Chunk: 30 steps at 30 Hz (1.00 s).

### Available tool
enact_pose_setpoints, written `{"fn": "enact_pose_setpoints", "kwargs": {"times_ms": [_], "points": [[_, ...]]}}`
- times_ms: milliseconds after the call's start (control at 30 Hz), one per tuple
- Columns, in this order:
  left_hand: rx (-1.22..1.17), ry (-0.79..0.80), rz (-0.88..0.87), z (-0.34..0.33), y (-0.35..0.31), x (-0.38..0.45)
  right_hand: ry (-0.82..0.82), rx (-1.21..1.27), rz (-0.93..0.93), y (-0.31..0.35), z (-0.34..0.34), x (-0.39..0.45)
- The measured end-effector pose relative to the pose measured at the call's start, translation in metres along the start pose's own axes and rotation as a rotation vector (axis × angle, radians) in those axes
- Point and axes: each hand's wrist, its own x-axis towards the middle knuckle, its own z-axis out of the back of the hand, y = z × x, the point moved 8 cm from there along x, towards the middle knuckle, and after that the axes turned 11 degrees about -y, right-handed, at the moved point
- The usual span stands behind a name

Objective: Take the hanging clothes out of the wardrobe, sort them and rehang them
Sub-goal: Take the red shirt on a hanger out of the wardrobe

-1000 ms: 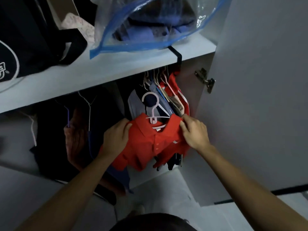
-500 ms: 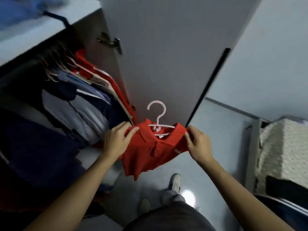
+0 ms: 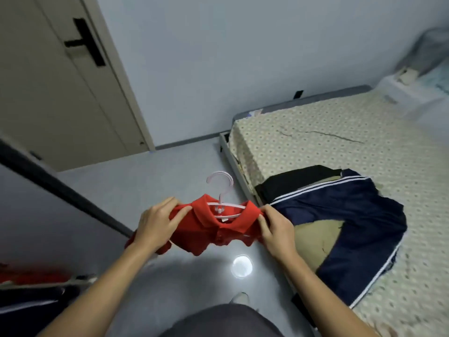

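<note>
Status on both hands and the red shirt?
Left hand and right hand grip red polo shirt on white plastic hanger. Held over floor beside bed. Path clear.

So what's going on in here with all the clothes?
A person is clearing out a wardrobe. Both hands hold a small red polo shirt on its white hanger, the left hand at one shoulder and the right hand at the other. The shirt is held above the floor, next to the bed. A pile of clothes lies on the bed's near corner, a navy jacket with white stripes on top. More clothes show at the lower left edge.
</note>
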Motion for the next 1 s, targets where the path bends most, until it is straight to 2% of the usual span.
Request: {"fn": "enact_pose_setpoints", "kwargs": {"times_ms": [167,367,767,1000], "points": [[-0.081,0.104,-0.172,-0.084,-0.09,0.061,-0.123,0.018,-0.186,-0.081,0.073,0.003],[-0.161,0.26,-0.386,-0.171,-0.186,0.103,-0.318,-0.116,-0.375,-0.149,0.145,-0.011],[-0.36,0.619,-0.798,-0.339,-0.321,0.166,-0.511,-0.251,-0.689,-0.249,0.205,-0.01],[-0.344,0.704,-0.916,-0.411,-0.407,0.185,-0.586,-0.343,-0.816,-0.305,0.239,-0.005]]}}
